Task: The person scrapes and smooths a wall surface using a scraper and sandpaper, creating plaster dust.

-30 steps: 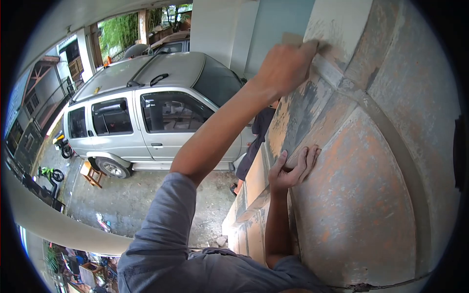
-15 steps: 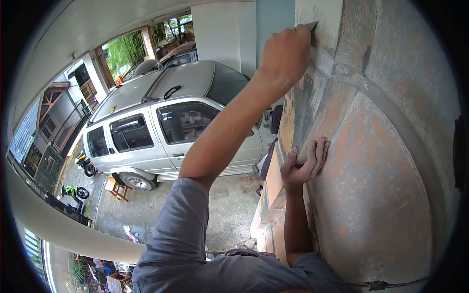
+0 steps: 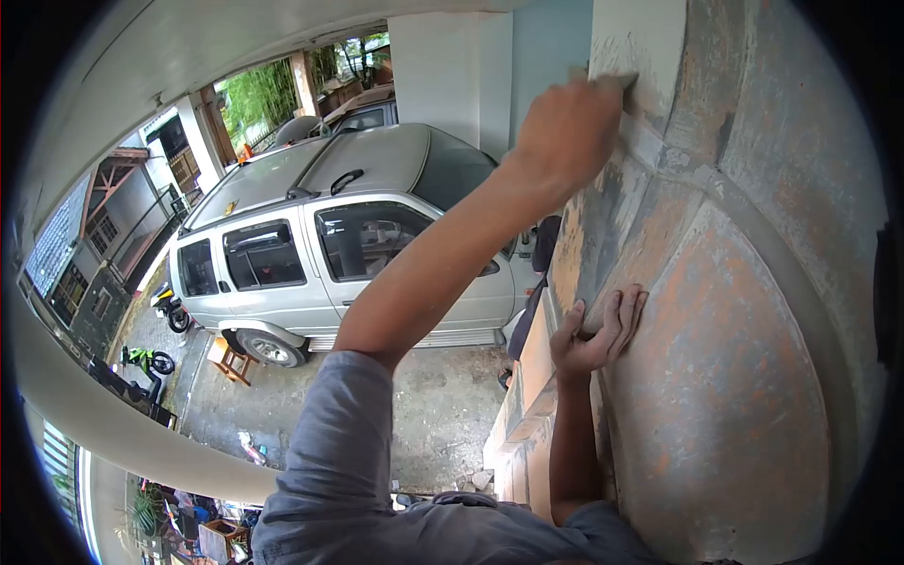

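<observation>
My left hand [image 3: 570, 132] is raised at the top, its fingers closed around a scraper [image 3: 620, 83] with a thin, flat blade. The blade is at the white-coated strip of wall [image 3: 640, 56]; motion blurs it, and most of the handle is hidden in my fist. Lower down, my right hand [image 3: 598, 334] rests against the wall edge with fingers and thumb apart, holding nothing. Dust whitens its fingertips. Under it, a curved wall panel [image 3: 725, 377] shows patchy grey and orange, with a raised rounded border [image 3: 782, 254].
A silver SUV [image 3: 377, 254] is parked to the left on the concrete floor [image 3: 424, 414]. Dark clothing [image 3: 524, 325], apparently another person's, shows behind the wall edge. A wooden stool [image 3: 229, 361] stands near the rear wheel, and a green motorbike [image 3: 146, 361] farther left.
The view has shifted, so the wall and both hands appear lower and farther right. My left hand and scraper are now more blurred, still at the white strip. My right hand stays on the wall.
</observation>
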`<state>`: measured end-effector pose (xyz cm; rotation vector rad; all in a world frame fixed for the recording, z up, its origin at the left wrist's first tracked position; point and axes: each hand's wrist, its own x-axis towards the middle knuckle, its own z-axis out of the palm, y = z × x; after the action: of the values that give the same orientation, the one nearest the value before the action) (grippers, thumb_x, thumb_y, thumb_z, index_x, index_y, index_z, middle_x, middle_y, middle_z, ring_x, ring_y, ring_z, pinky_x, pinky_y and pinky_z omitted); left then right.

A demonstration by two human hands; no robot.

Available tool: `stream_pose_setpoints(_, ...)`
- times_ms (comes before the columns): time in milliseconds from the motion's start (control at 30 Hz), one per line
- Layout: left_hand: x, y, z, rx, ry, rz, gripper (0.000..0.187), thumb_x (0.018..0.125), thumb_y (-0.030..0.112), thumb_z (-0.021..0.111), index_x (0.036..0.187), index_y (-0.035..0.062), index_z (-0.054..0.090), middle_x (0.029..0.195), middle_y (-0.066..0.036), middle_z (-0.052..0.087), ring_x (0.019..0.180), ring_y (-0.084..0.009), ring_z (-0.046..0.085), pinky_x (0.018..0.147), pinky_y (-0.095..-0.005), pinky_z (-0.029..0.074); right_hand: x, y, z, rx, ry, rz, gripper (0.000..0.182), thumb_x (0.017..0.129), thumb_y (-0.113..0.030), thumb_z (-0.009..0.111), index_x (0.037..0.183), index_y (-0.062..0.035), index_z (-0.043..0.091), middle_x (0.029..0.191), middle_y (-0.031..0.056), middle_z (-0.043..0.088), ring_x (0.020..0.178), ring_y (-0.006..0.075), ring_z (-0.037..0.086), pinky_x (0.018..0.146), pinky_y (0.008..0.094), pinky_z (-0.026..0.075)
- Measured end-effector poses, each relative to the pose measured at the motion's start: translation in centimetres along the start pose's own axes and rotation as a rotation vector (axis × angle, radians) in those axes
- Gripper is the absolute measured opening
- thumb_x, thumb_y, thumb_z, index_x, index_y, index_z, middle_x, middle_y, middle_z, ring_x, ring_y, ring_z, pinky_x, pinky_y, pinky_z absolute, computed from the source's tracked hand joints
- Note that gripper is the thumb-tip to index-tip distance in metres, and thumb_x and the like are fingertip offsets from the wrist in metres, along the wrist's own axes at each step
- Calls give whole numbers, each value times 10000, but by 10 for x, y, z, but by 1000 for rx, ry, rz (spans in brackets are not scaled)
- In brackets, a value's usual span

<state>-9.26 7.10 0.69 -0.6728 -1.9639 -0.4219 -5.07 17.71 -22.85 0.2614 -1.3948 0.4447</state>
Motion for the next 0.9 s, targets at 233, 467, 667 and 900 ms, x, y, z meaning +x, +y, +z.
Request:
stream_pose_setpoints(233,-2,1,-12,-16,4,72,153,750,16,569,894,-26,601,747,-278,617,742,-450,632,683,-487,528,4,0,-3,-28,-14,21,374,859,-133,592,1169,67,524,1302,271,514,1243,465,458,1038,544,367)
stream_pose_setpoints(467,-5,2,-16,-23,-93,24,170,745,20,574,904,-29,609,752,-271,622,759,-436,637,689,-485,526,2,-5,-5,-38,-26,22,363,862,-136,588,1165,55,527,1311,271,505,1252,459,453,1040,544,366)
stream_pose_setpoints(667,20,1,-3,26,-64,-65,182,762,33,569,928,-19,624,799,-269,633,803,-434,641,725,-477,528,3,-4,-3,-48,-28,7,367,876,-154,581,1174,48,512,1313,270,503,1268,455,437,1040,547,366)
stream_pose_setpoints(900,6,-2,-7,1,-91,-44,176,808,45,546,923,-4,669,899,-238,663,873,-408,658,740,-454,543,2,-3,-2,-39,5,7,357,887,-165,575,1180,31,518,1289,256,520,1242,457,463,1033,551,377)
